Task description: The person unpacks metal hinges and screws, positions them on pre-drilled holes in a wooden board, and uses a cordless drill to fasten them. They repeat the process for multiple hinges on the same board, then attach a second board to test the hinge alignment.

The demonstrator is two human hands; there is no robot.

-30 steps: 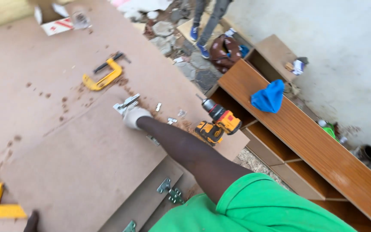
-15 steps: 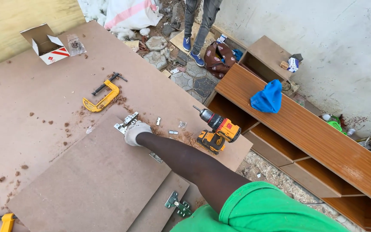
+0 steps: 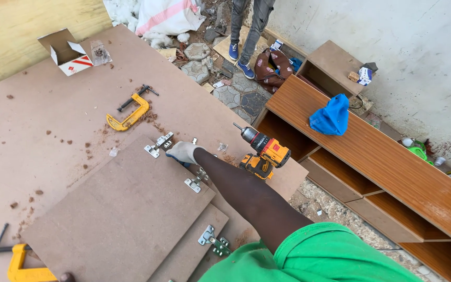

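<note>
My right hand (image 3: 184, 152), in a pale glove, reaches out from a green sleeve and rests on the far edge of a brown panel (image 3: 121, 214), fingers curled over that edge. A metal hinge (image 3: 158, 143) sits just left of the hand, and a second hinge (image 3: 194, 183) lies along the same edge below my forearm. A yellow cordless drill (image 3: 263, 152) lies on the big board just right of my arm. My left hand is out of sight.
A second panel with a hinge (image 3: 212, 241) lies under the first. Two yellow clamps (image 3: 129, 115) (image 3: 22, 263), a small open carton (image 3: 66, 52) and wood dust lie on the large board (image 3: 37, 115). A wooden cabinet (image 3: 392, 162) with a blue cloth (image 3: 331, 117) lies on the right. A person's legs (image 3: 246, 31) stand beyond.
My hand stays at the panel's edge by the hinge. The view has swung, so the boards, clamp and drill sit lower and further right in the picture.
</note>
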